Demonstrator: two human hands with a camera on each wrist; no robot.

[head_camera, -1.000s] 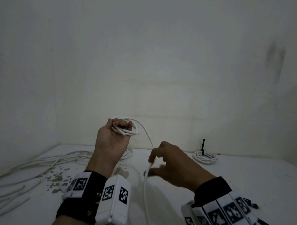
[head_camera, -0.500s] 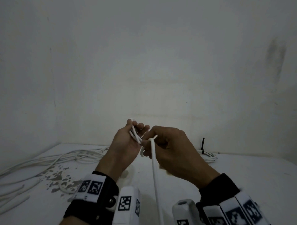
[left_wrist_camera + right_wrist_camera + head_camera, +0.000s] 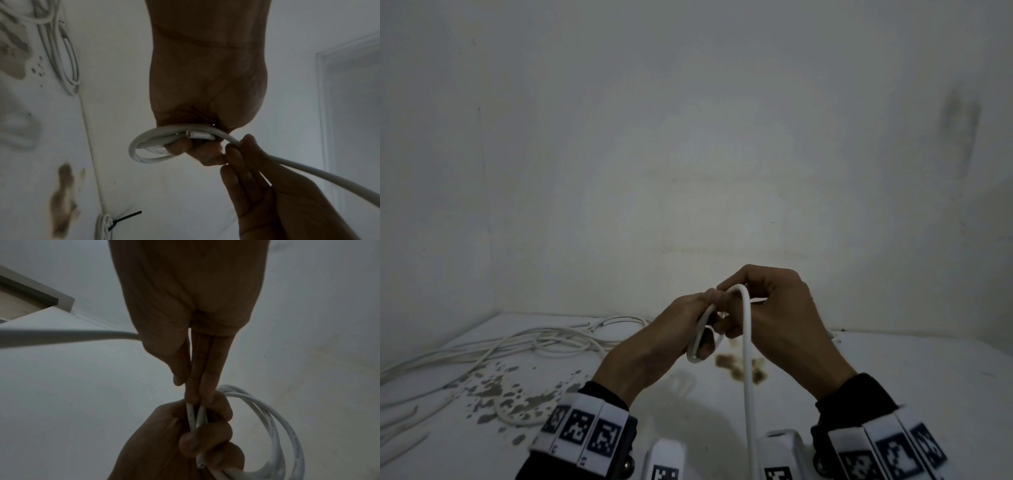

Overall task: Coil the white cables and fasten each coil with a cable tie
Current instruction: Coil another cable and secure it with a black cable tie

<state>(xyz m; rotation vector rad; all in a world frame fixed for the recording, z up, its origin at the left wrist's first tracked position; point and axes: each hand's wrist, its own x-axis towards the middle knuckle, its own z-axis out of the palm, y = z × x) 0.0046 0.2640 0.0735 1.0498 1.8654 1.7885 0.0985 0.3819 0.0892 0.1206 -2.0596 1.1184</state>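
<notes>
My left hand point(image 3: 703, 330) grips a small coil of white cable point(image 3: 697, 344) in the air above the table, fingers curled round its loops. The coil point(image 3: 141, 151) shows its cut end point(image 3: 190, 134) by the fingertips. My right hand point(image 3: 732, 305) is pressed against the left, pinching the same cable's free run point(image 3: 746, 342), which bends over its fingers and hangs straight down between my wrists. In the right wrist view the right fingers point(image 3: 205, 379) reach to the left hand point(image 3: 185, 439) and the coil point(image 3: 283, 421).
Several loose white cables point(image 3: 544, 342) lie on the white table point(image 3: 911, 370) at the left. A finished coil point(image 3: 103, 227) with a black cable tie point(image 3: 127, 217) lies by the wall. Brown stains point(image 3: 739, 368) and chipped paint point(image 3: 496, 390) mark the tabletop.
The right hand has come up from the table and carried the cable to the left hand's coil. The hands now touch and have shifted slightly right.
</notes>
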